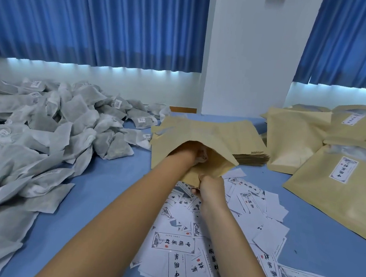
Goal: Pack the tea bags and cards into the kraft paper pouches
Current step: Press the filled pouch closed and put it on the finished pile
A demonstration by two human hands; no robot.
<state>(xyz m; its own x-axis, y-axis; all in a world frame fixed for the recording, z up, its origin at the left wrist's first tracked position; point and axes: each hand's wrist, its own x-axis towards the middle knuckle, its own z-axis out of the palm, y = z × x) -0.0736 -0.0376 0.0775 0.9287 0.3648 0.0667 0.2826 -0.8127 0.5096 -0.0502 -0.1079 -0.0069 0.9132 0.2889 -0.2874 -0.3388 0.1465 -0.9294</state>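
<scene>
**A:** What crowds the open tan kraft paper pouch (pixel 216 164) at mid-table?

**B:** Left of it, a sprawling heap of grey-white mesh tea bags (pixel 43 128) covers the surface out to the picture's border. Just right of it sits a stack of flat kraft pouches (pixel 252 157). Farther right lie bulging filled kraft pouches with white labels (pixel 342 177). Below it are scattered white printed cards (pixel 237 211).

**A:** Any free way in?

**B:** A bare strip of blue tabletop (pixel 109 187) runs from the pouch's lower left toward the viewer, between heap and cards. The left hand (pixel 195 154) fills the pouch's mouth, and the right hand (pixel 212 187) pinches its lower lip. Behind the pouch stands a white pillar (pixel 249 55).
</scene>
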